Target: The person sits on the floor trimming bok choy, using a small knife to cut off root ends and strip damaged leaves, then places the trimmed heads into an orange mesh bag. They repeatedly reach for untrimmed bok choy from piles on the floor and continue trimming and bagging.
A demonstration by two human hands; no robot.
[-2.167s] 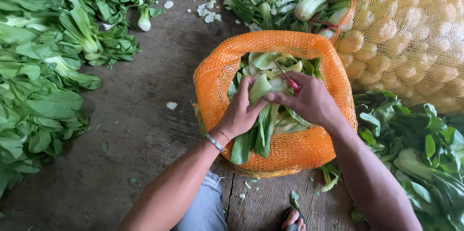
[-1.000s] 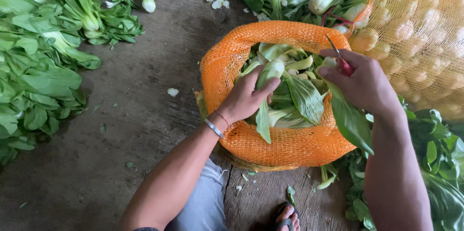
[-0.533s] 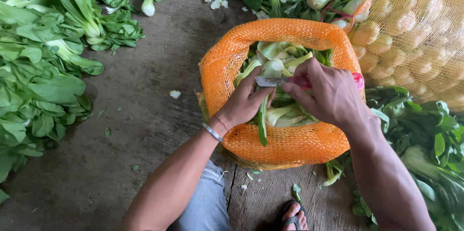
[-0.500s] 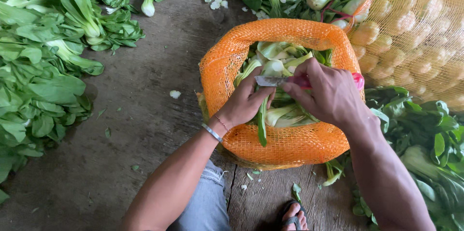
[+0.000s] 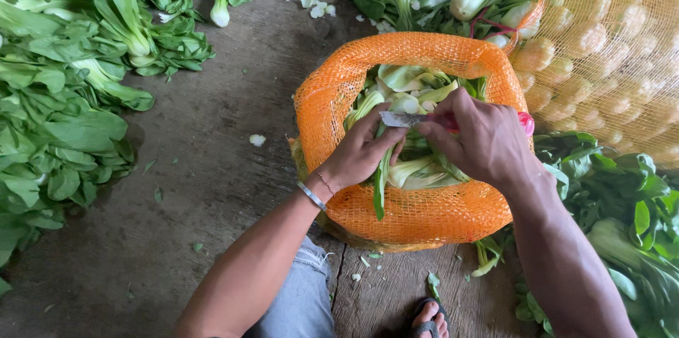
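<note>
A person's right hand closes around a small knife with a pink handle, its short blade pointing toward the left hand, whose fingers curl around a head of bok choy at the mouth of an orange mesh sack. The sack stands open and packed with more greens, one dark leaf hanging over its near rim. A thin bracelet circles the left wrist. The floor is bare, dull brown, scattered with pale trimmings and leaf scraps. Loose bok choy lies heaped along the left edge, at the top and at the lower right. A filled yellow mesh sack lies at the upper right, cut off by the frame. The knife's handle is mostly hidden inside the fist; a sandalled toe shows at the bottom edge.
</note>
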